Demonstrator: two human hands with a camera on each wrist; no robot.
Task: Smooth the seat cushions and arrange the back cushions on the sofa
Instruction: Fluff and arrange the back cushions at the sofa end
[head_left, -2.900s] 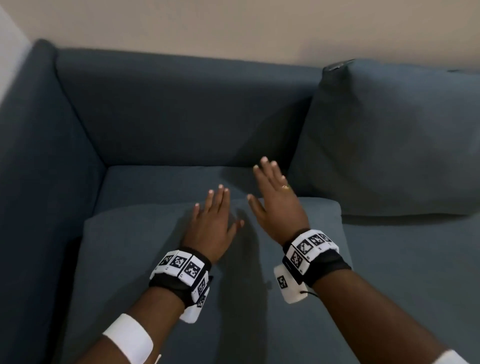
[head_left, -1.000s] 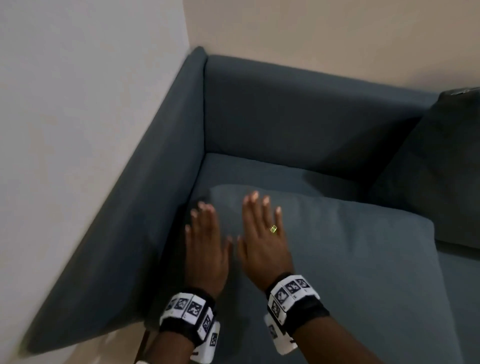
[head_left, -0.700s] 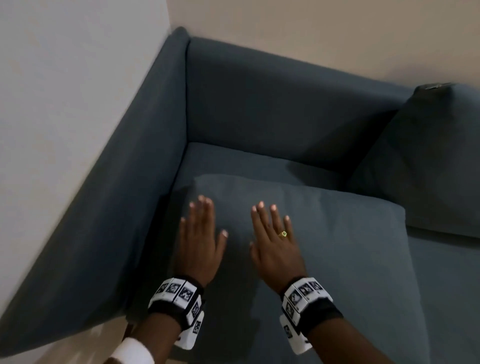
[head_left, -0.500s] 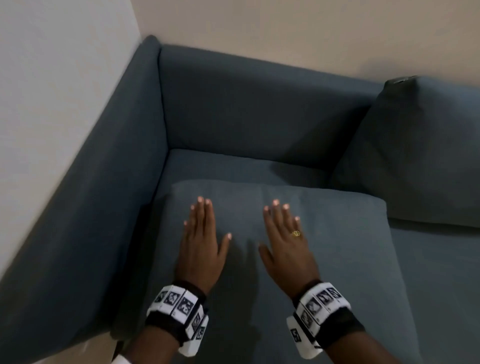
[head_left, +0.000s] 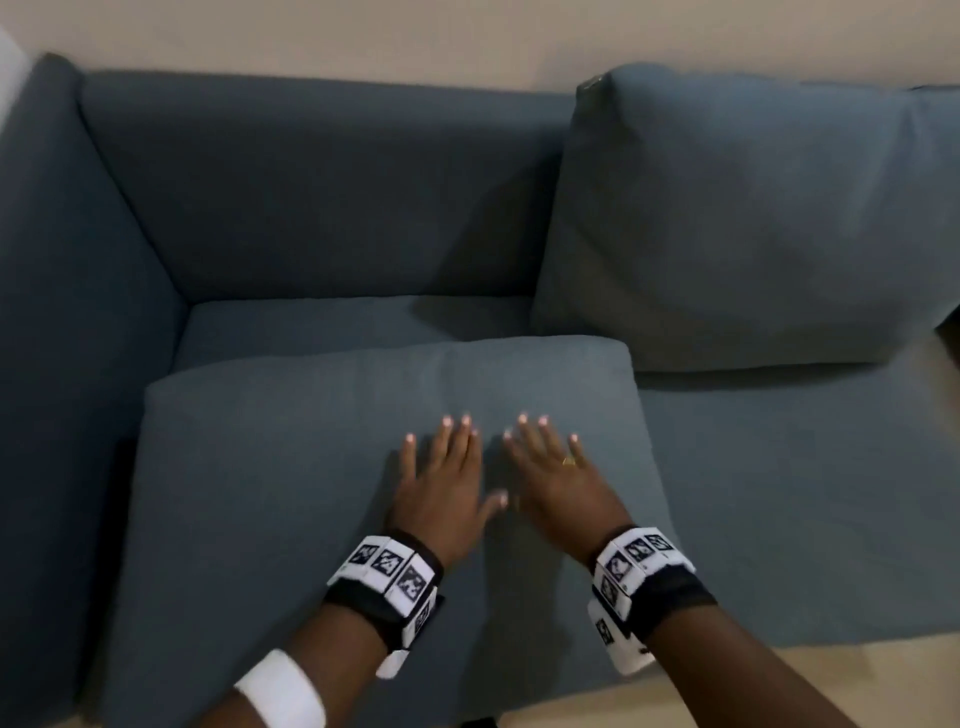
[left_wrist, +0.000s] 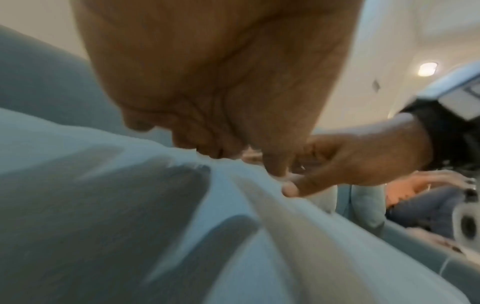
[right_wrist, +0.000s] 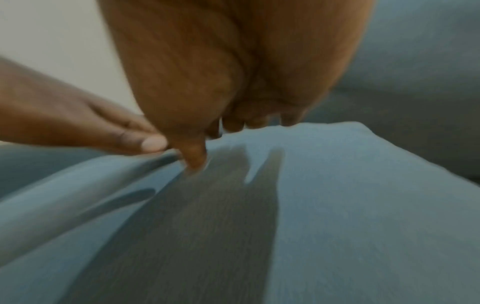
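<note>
A blue-grey cushion lies flat on the left seat of the sofa. Both hands lie palm down on its right half, fingers straight and spread. My left hand sits just left of my right hand, thumbs almost touching. In the left wrist view the left hand hovers low over creased fabric, with the right hand beside it. The right wrist view shows the right hand over the cushion. A second cushion leans upright against the backrest on the right.
The left armrest borders the flat cushion. Behind that cushion a strip of seat shows. The right seat lies in front of the upright cushion. Pale floor shows at the sofa's front edge.
Both hands have slid rightward across the flat cushion, from near its left end to its right half, staying flat. The view has swung right, bringing the upright cushion into full sight.
</note>
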